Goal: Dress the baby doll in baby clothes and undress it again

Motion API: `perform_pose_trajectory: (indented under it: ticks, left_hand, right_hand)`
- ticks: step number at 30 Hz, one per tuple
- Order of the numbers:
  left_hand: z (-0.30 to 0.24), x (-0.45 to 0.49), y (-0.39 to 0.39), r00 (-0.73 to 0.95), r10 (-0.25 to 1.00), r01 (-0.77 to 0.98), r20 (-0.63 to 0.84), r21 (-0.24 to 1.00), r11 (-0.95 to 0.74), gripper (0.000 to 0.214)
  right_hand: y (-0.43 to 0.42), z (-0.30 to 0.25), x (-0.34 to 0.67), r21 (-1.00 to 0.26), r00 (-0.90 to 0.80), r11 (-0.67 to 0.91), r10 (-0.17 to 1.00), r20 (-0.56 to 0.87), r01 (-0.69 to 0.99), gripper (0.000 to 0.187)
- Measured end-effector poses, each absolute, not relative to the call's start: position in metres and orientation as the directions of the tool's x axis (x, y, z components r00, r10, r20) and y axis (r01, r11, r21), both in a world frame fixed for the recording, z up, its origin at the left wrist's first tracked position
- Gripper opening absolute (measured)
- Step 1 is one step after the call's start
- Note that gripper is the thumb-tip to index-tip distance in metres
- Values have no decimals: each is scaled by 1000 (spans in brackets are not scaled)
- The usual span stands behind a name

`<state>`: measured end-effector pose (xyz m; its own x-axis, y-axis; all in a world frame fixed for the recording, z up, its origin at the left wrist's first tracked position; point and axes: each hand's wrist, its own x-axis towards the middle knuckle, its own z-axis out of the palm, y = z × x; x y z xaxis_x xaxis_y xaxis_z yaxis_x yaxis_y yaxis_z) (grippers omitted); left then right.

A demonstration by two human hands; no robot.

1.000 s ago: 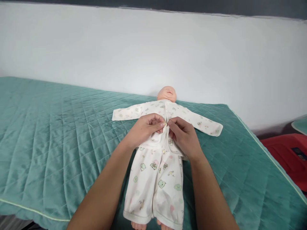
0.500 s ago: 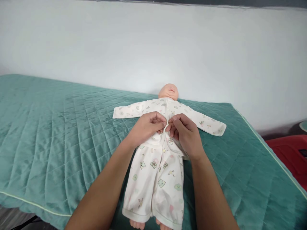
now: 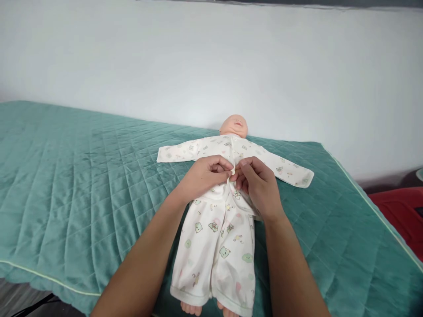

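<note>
On its back lies a baby doll [image 3: 234, 126], its head at the wall side and its toes toward me. It wears a white printed top [image 3: 216, 144] with long sleeves spread out sideways, and matching trousers [image 3: 211, 251]. At the belly, my left hand [image 3: 208, 176] pinches one front edge of the top. My right hand [image 3: 259, 182] pinches the facing edge, and the fingertips of both hands nearly meet at the front opening. The fingers cover any fastener between them. Below the hands the top's hem spreads over the trousers' waist.
A green quilted cover [image 3: 92, 189] with pale piping lies under the doll. Behind it rises a white wall [image 3: 211, 61]. A red object [image 3: 398, 209] stands beyond the right edge, and a dark cable [image 3: 36, 304] runs on the floor at lower left.
Both hands stay at the top's front opening. The fingertips have drawn closer together, and the edge between them is now bunched rather than raised in a long strip. The view has shifted slightly.
</note>
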<state>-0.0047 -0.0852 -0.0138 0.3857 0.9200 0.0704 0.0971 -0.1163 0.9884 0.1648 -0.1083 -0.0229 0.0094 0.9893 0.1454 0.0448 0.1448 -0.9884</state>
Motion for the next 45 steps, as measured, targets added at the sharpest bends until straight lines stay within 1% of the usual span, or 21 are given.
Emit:
perform_pose_trajectory:
  ticks: [2, 7, 10, 13, 15, 16, 17, 19, 20, 21, 22, 24, 28, 31, 34, 38, 40, 41, 43, 45]
  left_hand:
    - [-15, -3, -84, 363, 929, 88, 67, 990, -106, 11]
    - [-17, -4, -82, 351, 934, -24, 70, 998, -66, 22]
    - [-13, -11, -83, 411, 909, -22, 70, 998, -66, 22]
    - [-10, -19, -85, 471, 879, -39, 70, 998, -59, 20]
    - [-12, -23, -82, 418, 903, -57, 102, 995, -85, 18]
    - [-16, -24, -80, 343, 930, -56, 136, 991, -124, 16]
    - [-21, -25, -75, 232, 956, -31, 182, 983, -180, 15]
    - [-34, -27, -63, -9, 956, 106, 292, 951, -289, 14]
    - [-41, -28, -56, -95, 933, 207, 348, 923, -323, 16]
    - [-49, -29, -49, -129, 910, 308, 393, 888, -340, 20]
    - [-56, -30, -42, -123, 895, 387, 429, 851, -354, 26]
    - [-69, -32, -32, -48, 885, 477, 463, 789, -387, 34]
    - [-86, -39, -30, 107, 896, 566, 431, 715, -411, 43]
    - [-95, -47, -40, 213, 883, 643, 418, 621, -449, 53]
    - [-99, -54, -52, 267, 879, 731, 396, 511, -452, 58]
    - [-97, -65, -61, 192, 903, 848, 385, 397, -350, 58]
    - [-95, -77, -60, 136, 917, 903, 374, 334, -271, 60]
    - [-95, -84, -58, 102, 927, 920, 362, 321, -226, 61]
    - [-95, -101, -53, 14, 948, 936, 317, 330, -124, 63]
    - [-95, -115, -45, -54, 961, 933, 270, 358, -48, 63]
  right_hand:
    - [-109, -22, 164, -988, 8, 148, 989, 148, 53, 25]
    - [-111, -22, 163, -979, 5, 197, 980, 198, 53, 25]
    - [-112, -24, 166, -966, 123, 258, 958, 258, 17, 26]
    - [-110, -27, 171, -947, 265, 318, 910, 320, 54, 26]
    - [-107, -30, 176, -930, 339, 354, 867, 365, 96, 24]
    - [-105, -32, 178, -923, 373, 366, 845, 384, 120, 21]
    - [-103, -34, 181, -915, 400, 375, 824, 401, 146, 18]
    - [-98, -39, 185, -898, 414, 388, 797, 440, 207, 12]
    - [-95, -42, 187, -889, 398, 390, 796, 457, 241, 11]
    - [-92, -45, 189, -881, 369, 388, 803, 468, 272, 13]
    - [-90, -47, 190, -875, 332, 381, 818, 470, 299, 19]
    - [-86, -53, 190, -877, 247, 347, 865, 436, 332, 34]
    - [-91, -62, 189, -903, 110, 276, 939, 327, 330, 55]
    - [-111, -70, 188, -866, 26, 288, 945, 326, 410, 67]
    - [-148, -79, 187, -774, -95, 354, 928, 360, 525, 72]
    - [-198, -89, 199, -665, -234, 408, 911, 338, 626, 69]
    - [-208, -94, 220, -606, -224, 399, 911, 346, 688, 68]
    - [-208, -96, 234, -576, -182, 371, 916, 359, 729, 69]
    - [-197, -98, 265, -531, -24, 238, 925, 378, 813, 74]
    - [-177, -98, 293, -489, 157, 42, 920, 358, 871, 81]
